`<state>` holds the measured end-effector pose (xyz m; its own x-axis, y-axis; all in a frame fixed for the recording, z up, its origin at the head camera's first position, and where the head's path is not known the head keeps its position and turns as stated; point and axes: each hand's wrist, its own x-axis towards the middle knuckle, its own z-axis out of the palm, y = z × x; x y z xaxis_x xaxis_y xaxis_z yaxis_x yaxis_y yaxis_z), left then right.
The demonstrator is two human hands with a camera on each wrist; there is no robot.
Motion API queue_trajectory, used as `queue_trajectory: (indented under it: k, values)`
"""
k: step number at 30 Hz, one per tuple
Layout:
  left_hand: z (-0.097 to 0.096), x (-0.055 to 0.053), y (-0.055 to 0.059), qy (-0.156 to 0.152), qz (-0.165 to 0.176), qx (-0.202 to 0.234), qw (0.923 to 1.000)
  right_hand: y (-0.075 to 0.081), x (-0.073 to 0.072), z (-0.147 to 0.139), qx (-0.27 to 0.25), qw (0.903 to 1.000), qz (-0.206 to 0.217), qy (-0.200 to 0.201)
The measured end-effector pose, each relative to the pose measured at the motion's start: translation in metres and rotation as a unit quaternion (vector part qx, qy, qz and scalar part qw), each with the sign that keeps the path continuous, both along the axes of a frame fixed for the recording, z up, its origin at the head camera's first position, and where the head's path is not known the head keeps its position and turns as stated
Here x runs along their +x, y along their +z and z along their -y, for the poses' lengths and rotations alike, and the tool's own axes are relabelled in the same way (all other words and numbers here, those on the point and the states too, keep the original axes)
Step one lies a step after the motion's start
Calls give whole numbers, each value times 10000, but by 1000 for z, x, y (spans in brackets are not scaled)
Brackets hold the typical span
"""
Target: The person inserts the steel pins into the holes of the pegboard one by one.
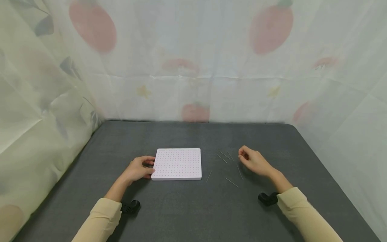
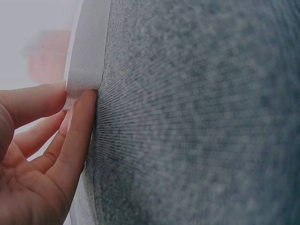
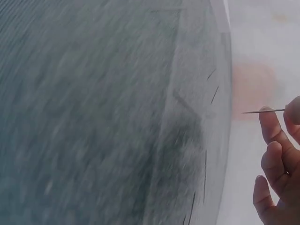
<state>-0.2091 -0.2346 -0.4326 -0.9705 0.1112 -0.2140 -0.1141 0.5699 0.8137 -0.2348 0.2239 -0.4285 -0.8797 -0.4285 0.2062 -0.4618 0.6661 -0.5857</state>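
A white board (image 1: 176, 164) with rows of small holes lies flat on the dark table. My left hand (image 1: 138, 170) holds it at its left edge. In the left wrist view, the thumb (image 2: 42, 99) meets the upper side of the board's corner while the fingers (image 2: 77, 136) press against its side near the tabletop. Right of the board, my right hand (image 1: 255, 161) is raised over the table. Its thumb and fingertip pinch a thin needle (image 3: 251, 112), whose point sticks out past the fingertip; the other end is hidden in the grip.
Several thin needles lie scattered between the board and my right hand, one (image 1: 232, 182) closest to me and another (image 1: 209, 176) beside the board. The grey table (image 1: 187, 208) ends at a patterned curtain (image 1: 193, 90). A black wrist device (image 1: 130, 206) sits by each sleeve.
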Motion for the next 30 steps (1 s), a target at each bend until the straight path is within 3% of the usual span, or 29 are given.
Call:
queue_trajectory:
  k: [21,30]
  values:
    - [1,-1,-2,-14,-33,-14,10000,7,-7,57,-506,9986,160,13]
    - [2,-2,-3,-19,-9,44,10000,7,-9,85,-649,9975,-197,-219]
